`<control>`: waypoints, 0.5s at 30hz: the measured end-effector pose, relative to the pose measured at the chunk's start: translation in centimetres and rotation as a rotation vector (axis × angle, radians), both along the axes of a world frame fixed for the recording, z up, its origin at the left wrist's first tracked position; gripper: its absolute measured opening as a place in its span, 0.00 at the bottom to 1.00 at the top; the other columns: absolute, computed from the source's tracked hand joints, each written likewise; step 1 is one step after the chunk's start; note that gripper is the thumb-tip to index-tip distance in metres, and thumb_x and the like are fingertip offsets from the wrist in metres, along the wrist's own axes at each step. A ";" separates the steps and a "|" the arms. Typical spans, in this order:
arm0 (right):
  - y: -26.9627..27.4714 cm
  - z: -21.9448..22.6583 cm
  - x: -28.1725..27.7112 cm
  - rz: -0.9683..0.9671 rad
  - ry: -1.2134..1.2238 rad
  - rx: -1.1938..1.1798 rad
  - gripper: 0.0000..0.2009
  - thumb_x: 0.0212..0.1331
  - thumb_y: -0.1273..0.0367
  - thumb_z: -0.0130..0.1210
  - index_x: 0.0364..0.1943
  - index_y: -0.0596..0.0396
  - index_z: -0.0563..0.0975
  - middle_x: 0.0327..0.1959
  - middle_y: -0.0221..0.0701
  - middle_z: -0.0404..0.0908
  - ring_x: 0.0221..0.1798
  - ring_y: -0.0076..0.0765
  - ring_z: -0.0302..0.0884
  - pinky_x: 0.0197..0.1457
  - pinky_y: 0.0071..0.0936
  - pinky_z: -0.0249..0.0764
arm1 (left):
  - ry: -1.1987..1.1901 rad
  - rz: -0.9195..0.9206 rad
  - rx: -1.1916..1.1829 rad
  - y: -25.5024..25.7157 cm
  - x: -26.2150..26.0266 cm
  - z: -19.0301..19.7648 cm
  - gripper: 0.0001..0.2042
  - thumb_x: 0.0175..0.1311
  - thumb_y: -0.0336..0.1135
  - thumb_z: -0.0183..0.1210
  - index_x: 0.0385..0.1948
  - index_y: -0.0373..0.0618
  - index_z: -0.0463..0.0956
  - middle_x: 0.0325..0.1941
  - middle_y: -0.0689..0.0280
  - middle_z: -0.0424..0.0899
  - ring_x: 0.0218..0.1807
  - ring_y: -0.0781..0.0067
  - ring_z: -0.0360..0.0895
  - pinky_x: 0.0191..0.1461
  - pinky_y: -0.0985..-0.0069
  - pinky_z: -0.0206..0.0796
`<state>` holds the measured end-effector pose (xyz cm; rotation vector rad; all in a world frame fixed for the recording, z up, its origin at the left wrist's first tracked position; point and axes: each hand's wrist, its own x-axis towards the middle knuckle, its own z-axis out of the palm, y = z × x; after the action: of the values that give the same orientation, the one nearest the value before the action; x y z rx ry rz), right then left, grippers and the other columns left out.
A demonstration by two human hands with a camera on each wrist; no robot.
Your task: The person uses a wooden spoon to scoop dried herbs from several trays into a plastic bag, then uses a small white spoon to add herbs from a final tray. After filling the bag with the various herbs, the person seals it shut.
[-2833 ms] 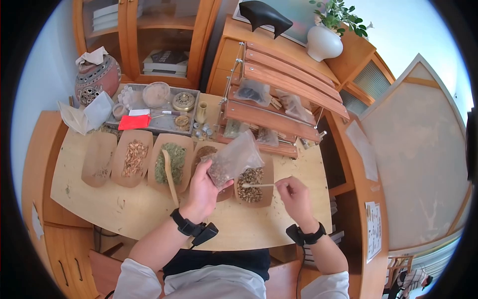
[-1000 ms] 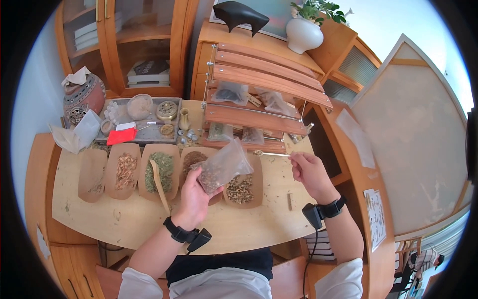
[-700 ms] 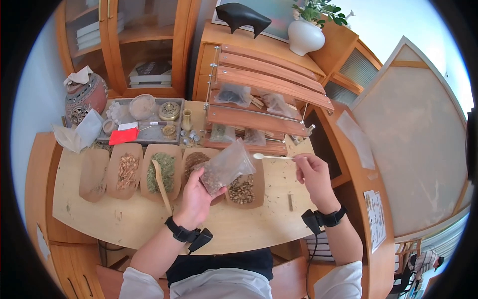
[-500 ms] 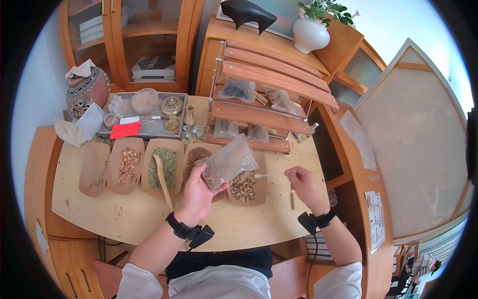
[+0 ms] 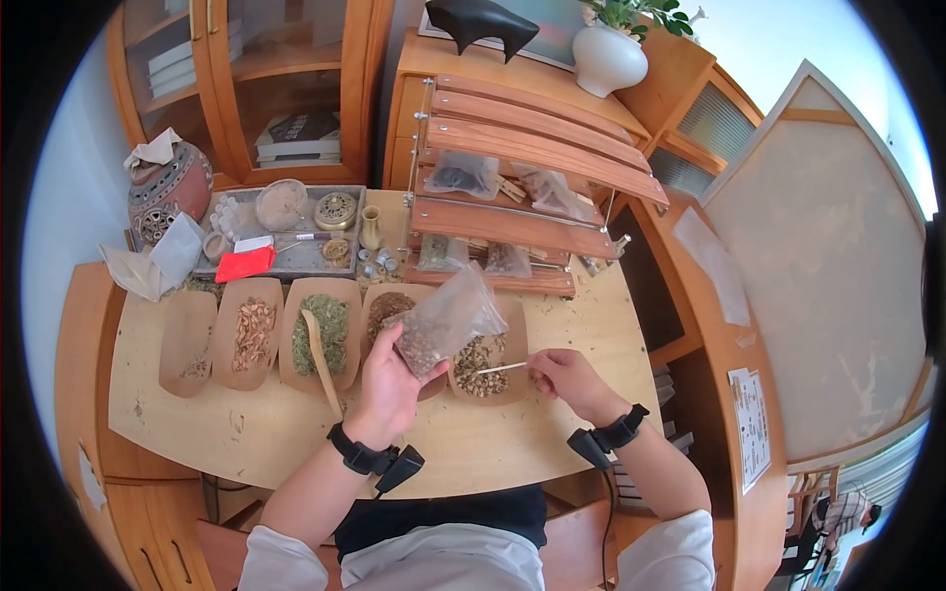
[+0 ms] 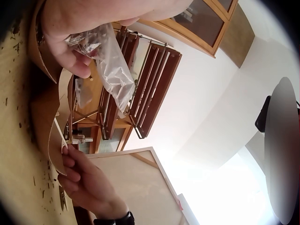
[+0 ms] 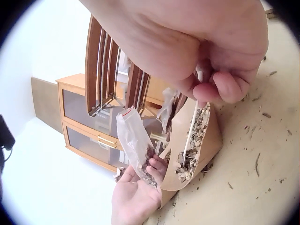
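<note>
My left hand [image 5: 387, 394] holds a clear zip bag [image 5: 448, 320] from below, its lower part filled with brownish dried bits. The bag tilts up to the right, above the trays. My right hand [image 5: 572, 379] pinches the thin white handle of a small spoon [image 7: 191, 133] between thumb and fingers. The spoon's bowl end is down among chopped dried herb pieces [image 5: 473, 379] in the rightmost brown paper tray [image 5: 517, 340]. In the right wrist view, the pieces partly hide the bowl. The bag overlaps the far part of this tray in the head view.
Left of it stand several paper trays, one with green herb [image 5: 320, 340] and a wooden scoop [image 5: 320, 360], one with reddish chips [image 5: 254, 335]. Behind are a grey tray [image 5: 296, 261] of small items and a wooden rack [image 5: 532, 227] holding bags. Crumbs are scattered over the table [image 5: 591, 320].
The right hand had lifted the spoon with pieces up and right of the tray; the spoon then showed bare white and has come back down into the pieces. The left hand keeps holding the bag.
</note>
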<state>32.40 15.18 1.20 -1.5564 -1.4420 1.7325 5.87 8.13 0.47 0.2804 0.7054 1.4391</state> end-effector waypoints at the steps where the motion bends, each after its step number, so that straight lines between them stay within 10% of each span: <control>1: 0.0 0.0 0.1 -0.003 0.026 -0.013 0.11 0.68 0.67 0.53 0.30 0.58 0.77 0.23 0.22 0.70 0.23 0.18 0.65 0.26 0.19 0.62 | -0.002 0.000 0.002 0.0 0.0 0.0 0.21 0.73 0.49 0.44 0.59 0.48 0.67 0.57 0.66 0.77 0.58 0.70 0.74 0.55 0.65 0.70; 15: 2.4 8.0 1.6 -0.170 0.127 0.149 0.08 0.67 0.68 0.54 0.33 0.58 0.77 0.20 0.22 0.67 0.19 0.18 0.61 0.23 0.18 0.57 | 0.009 0.028 -0.024 0.0 0.0 -0.2 0.21 0.73 0.49 0.43 0.59 0.47 0.66 0.59 0.66 0.76 0.59 0.69 0.72 0.57 0.65 0.69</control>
<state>34.03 17.59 9.19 -1.4200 -1.3056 1.5590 5.87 8.10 0.26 0.2595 0.7360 1.4553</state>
